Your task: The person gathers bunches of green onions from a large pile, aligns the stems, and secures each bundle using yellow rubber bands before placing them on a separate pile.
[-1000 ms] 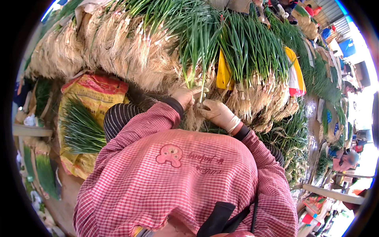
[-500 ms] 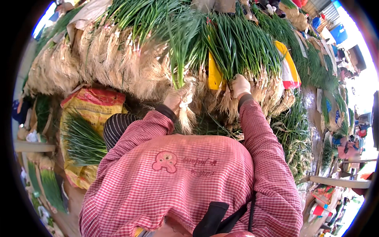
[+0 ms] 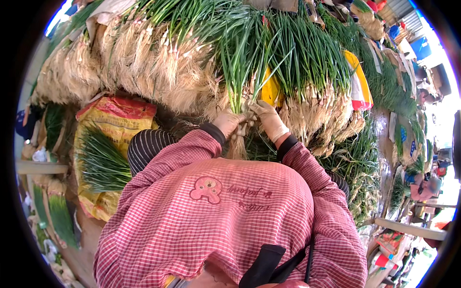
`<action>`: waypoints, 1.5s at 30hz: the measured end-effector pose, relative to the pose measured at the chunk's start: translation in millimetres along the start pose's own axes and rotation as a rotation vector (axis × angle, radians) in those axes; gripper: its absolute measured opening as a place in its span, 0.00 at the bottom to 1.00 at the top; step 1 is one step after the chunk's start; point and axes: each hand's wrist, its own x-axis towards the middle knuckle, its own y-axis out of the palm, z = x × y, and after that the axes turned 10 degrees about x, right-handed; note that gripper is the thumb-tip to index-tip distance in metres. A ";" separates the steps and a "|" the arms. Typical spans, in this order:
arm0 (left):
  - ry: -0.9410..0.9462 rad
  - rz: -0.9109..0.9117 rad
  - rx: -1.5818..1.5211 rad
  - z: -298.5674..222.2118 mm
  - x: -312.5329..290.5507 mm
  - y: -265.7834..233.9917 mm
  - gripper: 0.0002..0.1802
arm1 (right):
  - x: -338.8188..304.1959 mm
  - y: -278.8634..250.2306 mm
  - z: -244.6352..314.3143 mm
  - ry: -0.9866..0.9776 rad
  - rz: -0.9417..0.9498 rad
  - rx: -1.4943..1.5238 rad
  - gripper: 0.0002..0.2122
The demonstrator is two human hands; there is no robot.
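Green stalk bunch (image 3: 235, 97) | left fingers (image 3: 243, 116) clamped on it | right fingers (image 3: 259, 109): cannot tell | yellow sack (image 3: 113, 121) on brown floor (image 3: 89, 237)

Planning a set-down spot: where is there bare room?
Brown floor shows at lower left, between the yellow sack and the green bundle at far left; the sack's upper end is bare too. It is crowded around the left hand and right hand, with rooted stalks ahead.

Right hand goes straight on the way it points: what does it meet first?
Likely the bunch of green stalks, just up-left of the right hand; depth is unclear, so they may already touch.
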 end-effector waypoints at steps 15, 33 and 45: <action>-0.010 0.062 -0.232 -12.0 -7.7 -8.8 0.14 | -5.5 -34.9 17.5 0.791 0.478 -1.092 0.16; 0.074 0.167 -0.301 12.5 -4.0 8.5 0.12 | 3.0 25.0 11.7 0.302 -0.222 0.853 0.07; 0.226 -0.023 -0.319 -12.6 -9.2 -8.4 0.12 | -6.4 -80.5 32.2 0.138 0.368 -2.144 0.16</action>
